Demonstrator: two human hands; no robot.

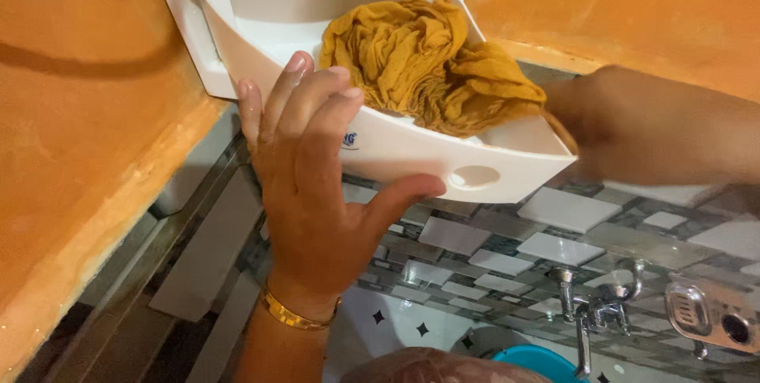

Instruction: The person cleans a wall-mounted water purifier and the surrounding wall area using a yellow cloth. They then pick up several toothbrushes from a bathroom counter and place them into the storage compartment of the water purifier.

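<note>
Left hand (313,185) spread on white drawer (443,163), right hand (574,126) hidden behind mustard cloth (419,66), grip unclear

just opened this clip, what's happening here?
A person is at a white corner shelf fixed where two orange walls meet. The left hand, open and wearing a gold bangle, presses flat against the shelf's front wall. The right arm reaches in from the side; its hand is hidden behind the shelf's far end. A crumpled mustard cloth sits in the tray. Below are tiled wall, a tap and a blue tub.
</note>
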